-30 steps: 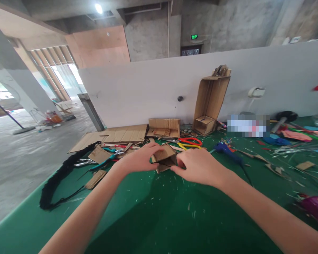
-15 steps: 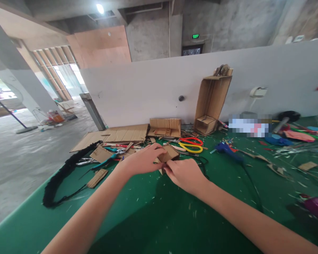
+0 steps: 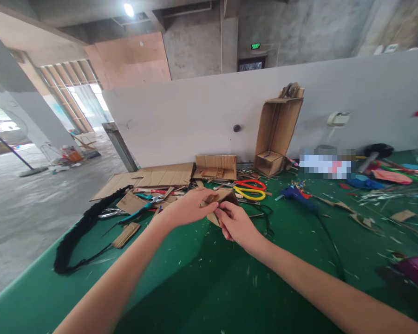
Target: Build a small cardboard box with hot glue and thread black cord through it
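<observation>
A small folded cardboard piece [image 3: 226, 195] is held between both hands just above the green table. My left hand [image 3: 190, 205] grips its left side, fingers bent over the edge. With fingers pinched at its near edge, my right hand [image 3: 237, 225] meets the left fingertips; what exactly lies between the fingertips is too small to tell. Right behind the piece lie scissors with yellow handles [image 3: 251, 194] and scissors with red handles [image 3: 252, 184]. Teal-handled pliers [image 3: 139, 214] rest left of my left hand.
A tall cardboard box [image 3: 278, 130] stands against the white partition [image 3: 177, 125]. Flat cardboard [image 3: 167, 175] and an open cardboard tray [image 3: 216, 167] lie behind the hands. Black fuzzy cord [image 3: 76, 232] curves at left; a blue glue gun [image 3: 299, 197] and scraps lie right.
The cardboard piece has tilted and turned in my hands. My right hand has shifted slightly left and turned, and its curled lower fingers now show.
</observation>
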`<state>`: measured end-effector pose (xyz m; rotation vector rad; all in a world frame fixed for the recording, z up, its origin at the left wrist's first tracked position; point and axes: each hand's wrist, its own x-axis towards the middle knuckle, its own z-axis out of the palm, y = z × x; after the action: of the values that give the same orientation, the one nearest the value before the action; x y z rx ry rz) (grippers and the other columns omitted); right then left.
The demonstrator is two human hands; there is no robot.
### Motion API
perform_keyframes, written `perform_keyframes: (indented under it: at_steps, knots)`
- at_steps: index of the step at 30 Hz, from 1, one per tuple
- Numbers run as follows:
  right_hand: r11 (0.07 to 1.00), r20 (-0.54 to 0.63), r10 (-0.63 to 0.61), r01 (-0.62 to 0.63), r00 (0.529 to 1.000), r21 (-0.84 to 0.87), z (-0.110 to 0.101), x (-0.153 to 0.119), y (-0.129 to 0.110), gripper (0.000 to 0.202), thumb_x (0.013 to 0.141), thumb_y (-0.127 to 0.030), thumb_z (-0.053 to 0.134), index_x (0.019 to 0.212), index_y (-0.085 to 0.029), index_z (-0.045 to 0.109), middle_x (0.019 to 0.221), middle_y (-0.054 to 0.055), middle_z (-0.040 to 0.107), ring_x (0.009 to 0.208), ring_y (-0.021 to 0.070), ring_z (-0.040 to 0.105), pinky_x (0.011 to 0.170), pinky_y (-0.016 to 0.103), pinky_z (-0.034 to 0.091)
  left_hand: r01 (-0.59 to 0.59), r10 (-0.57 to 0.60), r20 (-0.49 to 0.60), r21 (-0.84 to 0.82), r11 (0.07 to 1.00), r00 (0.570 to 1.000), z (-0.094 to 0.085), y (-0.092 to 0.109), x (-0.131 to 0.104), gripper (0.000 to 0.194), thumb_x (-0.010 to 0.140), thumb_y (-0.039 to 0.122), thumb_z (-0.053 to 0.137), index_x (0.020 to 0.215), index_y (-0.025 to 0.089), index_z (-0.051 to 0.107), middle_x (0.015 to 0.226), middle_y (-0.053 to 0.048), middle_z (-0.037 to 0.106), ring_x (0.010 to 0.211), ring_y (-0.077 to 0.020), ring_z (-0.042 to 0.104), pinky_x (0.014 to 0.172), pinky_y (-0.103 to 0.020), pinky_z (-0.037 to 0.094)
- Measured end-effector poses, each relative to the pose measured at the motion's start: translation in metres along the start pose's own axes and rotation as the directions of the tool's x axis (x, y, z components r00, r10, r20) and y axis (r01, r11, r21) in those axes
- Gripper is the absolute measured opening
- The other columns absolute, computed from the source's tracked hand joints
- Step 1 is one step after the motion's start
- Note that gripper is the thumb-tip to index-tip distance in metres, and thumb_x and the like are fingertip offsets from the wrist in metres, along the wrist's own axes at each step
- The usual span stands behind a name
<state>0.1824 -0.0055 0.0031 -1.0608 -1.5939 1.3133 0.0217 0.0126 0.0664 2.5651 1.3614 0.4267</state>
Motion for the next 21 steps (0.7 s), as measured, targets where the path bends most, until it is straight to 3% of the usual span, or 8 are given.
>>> perform_keyframes:
  at_steps: [5, 8, 12, 16, 21]
  knots:
    - [0.930, -0.088, -0.158, 0.118, 0.984, -0.348, -0.013, 0.000, -0.004, 0.028, 0.088, -0.033, 0.040, 0.070, -0.018, 0.055, 0.058, -0.003, 0.052, 0.047, 0.0095, 0.048, 0.047, 0.023, 0.036, 0.067, -0.065, 0.032, -0.067, 0.995, 0.997, -0.004, -0.005, 0.000, 0.047, 0.088, 0.049, 0.044, 0.125, 0.021, 0.052, 0.127, -0.007, 0.058, 0.112, -0.0238, 0.055, 0.093, -0.036, 0.043]
    - [0.884, -0.109, -0.234, 0.165, 0.966, -0.437, -0.017, 0.002, -0.003, 0.025, 0.084, -0.025, 0.047, 0.064, -0.017, 0.059, 0.063, 0.000, 0.054, 0.062, 0.0130, 0.049, 0.059, 0.026, 0.036, 0.085, -0.082, 0.034, -0.102, 0.991, 0.996, -0.004, -0.009, 0.000, 0.045, 0.087, 0.048, 0.045, 0.124, 0.023, 0.053, 0.124, -0.006, 0.060, 0.110, -0.0228, 0.057, 0.093, -0.035, 0.044]
    - [0.812, -0.094, -0.290, 0.192, 0.953, -0.552, -0.018, 0.003, 0.001, 0.024, 0.084, -0.026, 0.049, 0.069, -0.018, 0.066, 0.077, 0.003, 0.055, 0.071, 0.0146, 0.052, 0.063, 0.026, 0.037, 0.087, -0.083, 0.041, -0.126, 0.988, 0.996, -0.005, -0.013, 0.001, 0.043, 0.088, 0.047, 0.045, 0.122, 0.024, 0.055, 0.118, -0.005, 0.063, 0.105, -0.0218, 0.059, 0.088, -0.033, 0.045]
    - [0.689, -0.068, -0.291, 0.160, 0.954, -0.707, -0.018, -0.001, -0.002, 0.026, 0.086, -0.027, 0.046, 0.076, -0.019, 0.069, 0.087, 0.004, 0.057, 0.074, 0.0142, 0.056, 0.063, 0.026, 0.039, 0.068, -0.066, 0.019, -0.144, 0.987, 0.998, -0.004, -0.015, 0.001, 0.041, 0.087, 0.048, 0.045, 0.118, 0.024, 0.058, 0.115, -0.004, 0.065, 0.102, -0.0215, 0.059, 0.086, -0.033, 0.046]
    - [0.462, -0.028, -0.257, 0.097, 0.966, -0.881, -0.019, -0.010, -0.019, 0.026, 0.088, -0.035, 0.045, 0.086, -0.024, 0.069, 0.096, 0.005, 0.059, 0.074, 0.0165, 0.059, 0.054, 0.027, 0.037, 0.048, -0.049, -0.003, -0.152, 0.987, 0.999, -0.002, -0.014, 0.001, 0.037, 0.086, 0.046, 0.048, 0.112, 0.024, 0.060, 0.109, -0.004, 0.066, 0.099, -0.0215, 0.059, 0.086, -0.033, 0.046]
